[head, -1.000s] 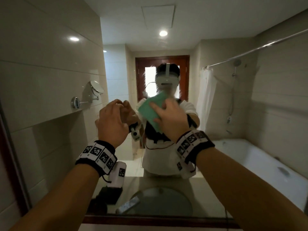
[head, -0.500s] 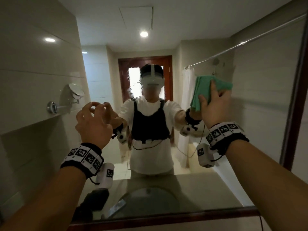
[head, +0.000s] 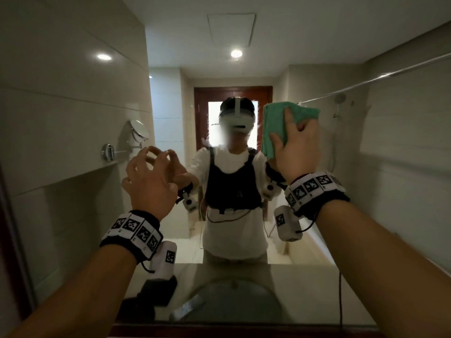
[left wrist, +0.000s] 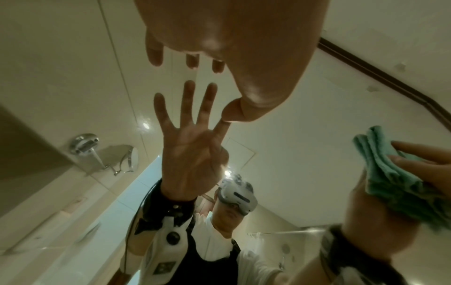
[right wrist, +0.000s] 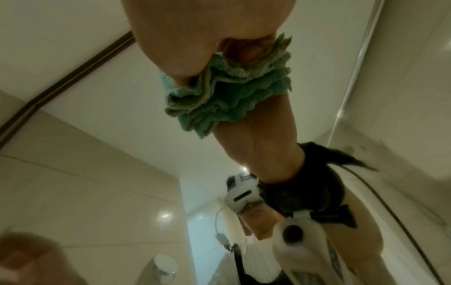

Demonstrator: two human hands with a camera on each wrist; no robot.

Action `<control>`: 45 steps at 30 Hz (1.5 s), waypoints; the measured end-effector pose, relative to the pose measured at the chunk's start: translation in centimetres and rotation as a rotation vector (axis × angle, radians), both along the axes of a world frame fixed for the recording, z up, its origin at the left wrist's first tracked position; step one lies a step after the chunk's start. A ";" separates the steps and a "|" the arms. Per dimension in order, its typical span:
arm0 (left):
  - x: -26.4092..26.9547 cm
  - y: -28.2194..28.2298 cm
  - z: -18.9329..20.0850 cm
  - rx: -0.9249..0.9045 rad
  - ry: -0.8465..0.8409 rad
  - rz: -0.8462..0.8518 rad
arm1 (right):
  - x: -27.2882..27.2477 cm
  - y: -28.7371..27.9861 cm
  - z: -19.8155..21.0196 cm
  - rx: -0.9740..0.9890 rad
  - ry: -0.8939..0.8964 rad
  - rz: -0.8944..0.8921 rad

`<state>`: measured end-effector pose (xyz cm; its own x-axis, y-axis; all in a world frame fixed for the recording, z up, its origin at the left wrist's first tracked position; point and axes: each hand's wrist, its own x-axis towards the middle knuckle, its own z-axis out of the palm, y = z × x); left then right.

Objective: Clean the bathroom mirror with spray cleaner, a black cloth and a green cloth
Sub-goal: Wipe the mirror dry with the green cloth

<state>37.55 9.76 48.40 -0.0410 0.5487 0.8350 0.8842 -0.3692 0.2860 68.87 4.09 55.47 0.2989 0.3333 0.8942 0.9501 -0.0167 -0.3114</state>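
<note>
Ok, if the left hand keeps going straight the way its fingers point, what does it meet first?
The mirror glass. The left hand is empty, fingers spread toward it, and in the left wrist view the thumb tip seems to meet its own reflection, so contact may already be made there.

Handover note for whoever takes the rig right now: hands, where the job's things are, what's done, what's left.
Right hand: presses the folded green cloth flat on the bathroom mirror, upper right of centre.
Left hand: holds nothing, fingers loosely spread, its thumb tip touching the glass in the left wrist view.
Black cloth and spray cleaner: cannot be made out with certainty; dark items lie at the mirror's lower left edge.
Done: wiping with the green cloth is under way.
Left: cover the rest of the glass; how much is already wiped cannot be told.
</note>
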 end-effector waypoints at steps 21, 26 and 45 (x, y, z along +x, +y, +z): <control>-11.9 3.5 -0.1 0.092 0.001 -0.130 | -22.7 5.9 -3.1 -0.242 -0.623 0.181; -12.4 3.9 -0.6 -0.020 0.040 -0.078 | -18.2 4.3 1.2 -0.117 -0.329 0.068; -10.5 2.2 1.5 -0.167 -0.068 -0.019 | -7.6 0.6 0.3 -0.114 -0.184 0.024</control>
